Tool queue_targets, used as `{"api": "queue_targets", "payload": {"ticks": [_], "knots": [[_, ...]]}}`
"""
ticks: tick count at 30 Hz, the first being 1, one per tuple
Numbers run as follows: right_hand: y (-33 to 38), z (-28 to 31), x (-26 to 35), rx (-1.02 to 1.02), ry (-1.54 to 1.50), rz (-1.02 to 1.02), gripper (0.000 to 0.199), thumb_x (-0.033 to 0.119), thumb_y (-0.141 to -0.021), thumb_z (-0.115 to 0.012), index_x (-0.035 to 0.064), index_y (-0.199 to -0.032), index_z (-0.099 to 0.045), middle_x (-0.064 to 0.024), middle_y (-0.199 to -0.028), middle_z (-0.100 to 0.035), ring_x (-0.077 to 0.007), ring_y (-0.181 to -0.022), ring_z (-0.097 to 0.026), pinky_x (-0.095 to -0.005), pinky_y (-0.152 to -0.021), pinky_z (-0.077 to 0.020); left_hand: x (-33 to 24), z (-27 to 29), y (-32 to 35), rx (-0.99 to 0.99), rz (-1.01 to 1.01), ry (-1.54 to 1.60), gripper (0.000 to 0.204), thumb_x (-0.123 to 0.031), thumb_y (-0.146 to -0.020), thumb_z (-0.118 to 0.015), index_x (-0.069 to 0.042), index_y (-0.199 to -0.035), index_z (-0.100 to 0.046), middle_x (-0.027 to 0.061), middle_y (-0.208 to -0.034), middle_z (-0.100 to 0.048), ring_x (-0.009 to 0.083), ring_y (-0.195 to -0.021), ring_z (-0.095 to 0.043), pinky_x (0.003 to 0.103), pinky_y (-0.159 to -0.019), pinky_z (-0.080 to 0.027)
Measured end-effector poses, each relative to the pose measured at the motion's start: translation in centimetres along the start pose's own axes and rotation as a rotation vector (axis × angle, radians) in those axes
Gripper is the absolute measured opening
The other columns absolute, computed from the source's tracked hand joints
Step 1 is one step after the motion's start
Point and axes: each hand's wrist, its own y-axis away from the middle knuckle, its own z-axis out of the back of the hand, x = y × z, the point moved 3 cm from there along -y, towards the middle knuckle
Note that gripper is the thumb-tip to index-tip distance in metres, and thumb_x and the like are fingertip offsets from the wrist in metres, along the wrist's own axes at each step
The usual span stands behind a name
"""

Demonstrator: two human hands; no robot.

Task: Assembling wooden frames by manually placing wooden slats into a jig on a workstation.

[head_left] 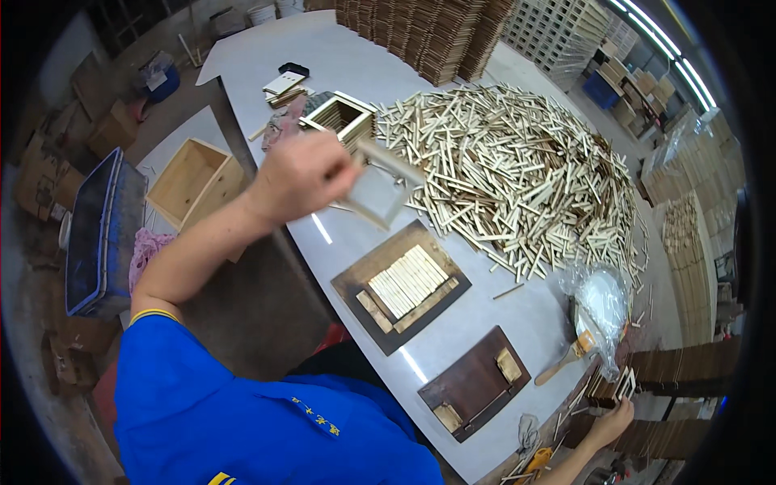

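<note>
My left hand (305, 176) is raised over the table, its fingers closed on a thin square wooden frame (394, 164) that is smeared by motion. Just behind it stands a stack of similar frames (365, 125). Below it, a dark board (386, 338) carries a row of pale wooden sticks (409, 280) set side by side between wooden stops. Out at the far lower right, my right hand (612, 423) pinches the edge of a small wooden frame (627, 383) beside other stacked pieces. A second dark board (470, 394) with two wooden blocks lies nearer to me.
A large heap of loose sticks (517, 178) covers the back of the table (323, 234). A brush (575, 352) lies beside a plastic-wrapped round container (600, 299). Tall stacks of wooden frames (420, 36) stand behind. At the left are a wooden box (190, 178) and a blue tub (99, 234).
</note>
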Motion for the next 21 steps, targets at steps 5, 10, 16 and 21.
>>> {"api": "queue_targets", "payload": {"ticks": [5, 10, 16, 21], "knots": [[0.0, 0.2, -0.2, 0.047, -0.029, -0.018, 0.026, 0.004, -0.101, -0.062, 0.002, -0.126, -0.067, -0.0132, -0.115, -0.069, -0.0331, -0.107, -0.065, -0.0413, -0.096, -0.0519, 7.7, 3.4, -3.7, 0.095, 0.279, 0.086, 0.024, -0.017, -0.093, -0.074, -0.005, -0.074, -0.065, 0.0018, -0.068, -0.06, 0.0149, -0.059, -0.048, 0.029, -0.058, -0.042], [-0.9, 0.0, 0.5, -0.025, -0.027, -0.021, 0.025, 0.004, -0.103, -0.061, 0.0018, -0.127, -0.067, -0.0128, -0.114, -0.069, -0.0324, -0.105, -0.065, -0.0403, -0.095, -0.052, 13.6, 3.7, -5.3, 0.379, 0.429, 0.136, 0.027, -0.02, -0.094, -0.074, -0.003, -0.075, -0.068, 0.0021, -0.069, -0.063, 0.013, -0.059, -0.049, 0.028, -0.058, -0.043], [-0.9, 0.8, 0.9, -0.022, -0.026, -0.059, 0.023, 0.006, -0.105, -0.061, 0.0006, -0.126, -0.067, -0.013, -0.114, -0.069, -0.0313, -0.105, -0.065, -0.0393, -0.094, -0.0524, 15.1, 1.0, -6.2, 0.521, 0.467, 0.136, 0.028, -0.022, -0.094, -0.073, -0.002, -0.075, -0.069, 0.0019, -0.068, -0.062, 0.0142, -0.059, -0.05, 0.03, -0.059, -0.046], [-0.6, 1.8, 2.7, -0.008, -0.029, -0.043, 0.023, 0.006, -0.105, -0.062, -0.0002, -0.126, -0.067, -0.0132, -0.114, -0.069, -0.0314, -0.105, -0.065, -0.0394, -0.094, -0.0526, 15.6, -0.3, -6.1, 0.584, 0.464, 0.113, 0.029, -0.025, -0.094, -0.072, -0.003, -0.075, -0.069, 0.0019, -0.068, -0.062, 0.0154, -0.06, -0.051, 0.03, -0.06, -0.048]]}}
